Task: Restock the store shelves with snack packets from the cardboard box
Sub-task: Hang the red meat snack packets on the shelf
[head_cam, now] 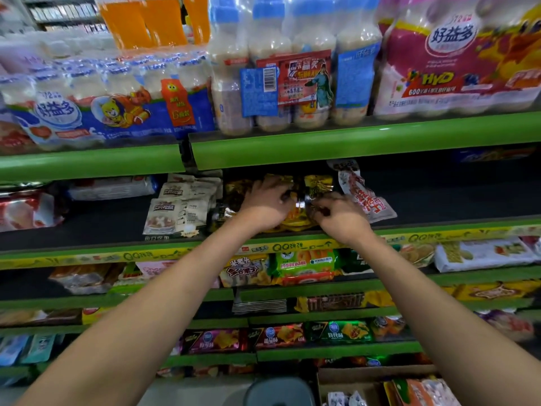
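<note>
Both arms were extended fwd and upward, forearms bare, converging toward centre of view. Left hand (265, 205) was palm-down, fingers curled, pinching at sth in front. Right hand (341, 216) sat just beside it, knuckles up, fingers likewise curled in a grip. Wrists were near each other, not touching.

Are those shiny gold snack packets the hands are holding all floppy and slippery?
Probably. The gold snack packets look crinkled under the left hand and right hand, so likely floppy. Their glossy foil suggests slippery. They probably weigh little.
</note>
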